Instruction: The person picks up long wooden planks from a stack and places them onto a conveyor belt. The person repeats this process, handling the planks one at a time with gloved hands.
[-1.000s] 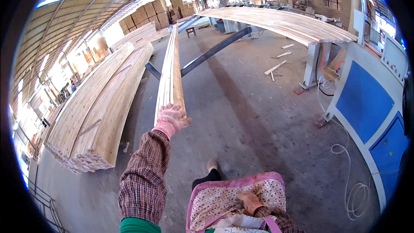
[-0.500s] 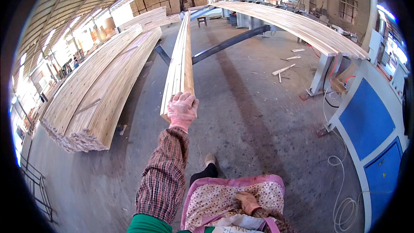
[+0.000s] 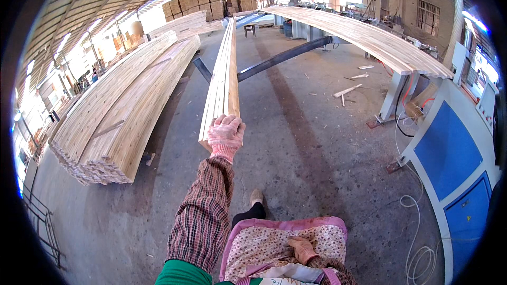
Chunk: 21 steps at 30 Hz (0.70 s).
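My left hand (image 3: 226, 134), in a pink glove, reaches forward with its fingers wrapped over the near end of a narrow stack of long boards (image 3: 224, 82). The boards run away from me; a dark metal beam (image 3: 285, 58) crosses beneath them. Held in front of my body, my right hand (image 3: 302, 249) wears a tan-orange glove and lies loosely against the spotted, pink-edged apron (image 3: 264, 240). Its fingers point left, and nothing shows in them.
A wide pile of boards (image 3: 127, 111) lies on the left. To the right, more boards rest on a long raised table (image 3: 364, 34) beside a blue-and-white machine (image 3: 449, 148). Wood scraps (image 3: 347, 91) and a loose pale hose (image 3: 420, 221) lie on the floor.
The view has shifted slightly. My left hand keeps its grip on the boards, and my right hand stays against the apron.
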Motion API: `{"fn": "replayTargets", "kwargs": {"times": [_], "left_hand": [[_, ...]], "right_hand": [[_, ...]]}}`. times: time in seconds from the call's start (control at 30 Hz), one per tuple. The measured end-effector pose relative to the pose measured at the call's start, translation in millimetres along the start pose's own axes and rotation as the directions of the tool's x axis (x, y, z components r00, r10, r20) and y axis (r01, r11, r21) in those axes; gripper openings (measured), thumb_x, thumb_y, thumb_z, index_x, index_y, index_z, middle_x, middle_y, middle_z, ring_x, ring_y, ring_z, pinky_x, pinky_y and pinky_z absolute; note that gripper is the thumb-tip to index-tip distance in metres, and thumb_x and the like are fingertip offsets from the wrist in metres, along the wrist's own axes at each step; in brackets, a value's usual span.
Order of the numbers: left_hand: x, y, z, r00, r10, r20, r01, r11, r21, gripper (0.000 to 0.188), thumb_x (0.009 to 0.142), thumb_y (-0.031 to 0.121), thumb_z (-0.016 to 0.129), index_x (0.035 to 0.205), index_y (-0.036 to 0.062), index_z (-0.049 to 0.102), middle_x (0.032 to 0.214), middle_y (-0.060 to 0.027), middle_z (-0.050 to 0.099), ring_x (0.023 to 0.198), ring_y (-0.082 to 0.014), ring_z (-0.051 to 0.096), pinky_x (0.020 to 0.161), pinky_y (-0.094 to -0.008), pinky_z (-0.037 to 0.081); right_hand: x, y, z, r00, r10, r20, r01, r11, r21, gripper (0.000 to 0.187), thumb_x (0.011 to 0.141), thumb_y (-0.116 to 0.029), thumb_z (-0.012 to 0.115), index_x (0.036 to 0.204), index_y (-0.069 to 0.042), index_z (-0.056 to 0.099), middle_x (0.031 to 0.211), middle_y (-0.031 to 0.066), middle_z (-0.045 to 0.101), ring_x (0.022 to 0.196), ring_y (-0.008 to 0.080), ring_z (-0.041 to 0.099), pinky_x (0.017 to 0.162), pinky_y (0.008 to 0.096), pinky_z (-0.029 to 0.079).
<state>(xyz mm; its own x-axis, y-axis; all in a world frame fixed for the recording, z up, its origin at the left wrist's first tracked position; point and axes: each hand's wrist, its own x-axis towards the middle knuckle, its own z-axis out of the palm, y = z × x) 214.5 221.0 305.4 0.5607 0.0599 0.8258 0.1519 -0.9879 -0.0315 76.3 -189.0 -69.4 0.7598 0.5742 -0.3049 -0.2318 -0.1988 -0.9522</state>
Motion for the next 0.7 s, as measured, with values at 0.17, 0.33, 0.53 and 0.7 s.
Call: {"fn": "replayTargets", "kwargs": {"times": [0.17,0.33,0.53,0.7], "left_hand": [[-0.1,0.6,-1.1,1.0,-0.013,-0.023,0.013,1.0,-0.003,0.013,0.085,0.028,0.079,0.086,0.0158,0.074,0.097,0.0017,0.073,0.1,-0.0238,0.068,0.095,-0.0432,0.054],[-0.3,-0.6,-0.4,0.999,-0.018,-0.029,0.017,0.999,-0.034,0.014,0.086,0.03,0.078,0.085,0.016,0.073,0.095,0.0009,0.072,0.098,-0.025,0.067,0.094,-0.0438,0.053],[-1.7,-2.5,4.0,0.999,-0.029,-0.017,0.028,0.999,-0.041,0.021,0.091,0.036,0.075,0.087,0.0158,0.072,0.096,0.001,0.071,0.098,-0.0263,0.067,0.094,-0.044,0.053],[-1.6,-2.2,-1.4,1.0,0.003,0.018,-0.002,0.998,-0.057,0.025,0.093,0.039,0.073,0.093,0.0141,0.076,0.101,-0.0011,0.074,0.103,-0.0275,0.069,0.096,-0.045,0.053]], "right_hand": [[6.4,12.9,-3.1,0.983,-0.15,0.106,0.179,0.915,-0.362,0.036,0.1,-0.02,0.063,0.132,-0.006,0.073,0.124,0.0153,0.067,0.107,0.0283,0.062,0.094,0.0346,0.048],[-8.3,-36.0,1.6,0.999,0.001,0.054,0.016,0.947,-0.321,0.038,0.101,-0.025,0.064,0.133,-0.006,0.073,0.129,0.0179,0.072,0.114,0.0305,0.069,0.101,0.0355,0.052],[-20.2,-61.2,2.4,0.986,0.163,0.013,-0.162,0.984,-0.072,0.044,0.097,-0.032,0.071,0.13,-0.003,0.074,0.114,0.0145,0.076,0.1,0.0252,0.068,0.089,0.0334,0.052],[8.2,7.1,-6.6,0.989,-0.071,0.129,0.125,0.867,-0.483,0.036,0.096,-0.016,0.065,0.129,-0.007,0.075,0.132,0.02,0.071,0.115,0.0339,0.069,0.101,0.0379,0.055]]}}
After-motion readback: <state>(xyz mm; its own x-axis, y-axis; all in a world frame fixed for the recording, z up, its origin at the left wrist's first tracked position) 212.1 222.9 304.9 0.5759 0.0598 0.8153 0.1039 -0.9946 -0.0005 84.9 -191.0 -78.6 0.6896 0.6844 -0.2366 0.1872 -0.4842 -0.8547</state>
